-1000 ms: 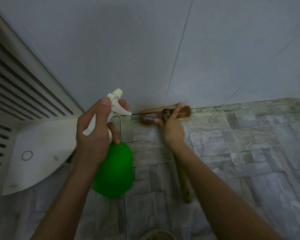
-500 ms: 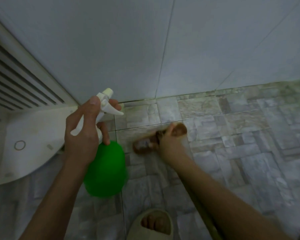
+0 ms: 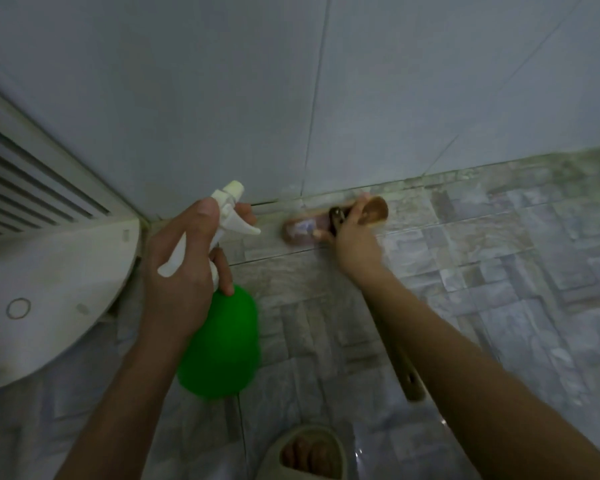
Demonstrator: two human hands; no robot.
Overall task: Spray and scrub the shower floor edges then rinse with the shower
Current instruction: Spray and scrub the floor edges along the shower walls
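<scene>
My left hand [image 3: 184, 268] grips the white trigger head of a green spray bottle [image 3: 220, 344], held above the floor with its nozzle aimed at the wall base. My right hand [image 3: 352, 237] grips a brown wooden scrub brush [image 3: 326, 225] by its head. The brush lies against the floor edge [image 3: 465, 173] where the grey wall tiles meet the marbled floor tiles. Its long handle [image 3: 404, 362] runs back under my right forearm.
A white rounded fixture [image 3: 49, 292] sits in the left corner below a white louvred panel [image 3: 21, 188]. My foot in a pale slipper [image 3: 307, 452] stands at the bottom centre. Marbled floor tiles [image 3: 499, 271] spread to the right.
My right hand pulled the brush away from the wall, then pushed it back against the floor edge. The spray bottle stayed in my left hand, nearly still.
</scene>
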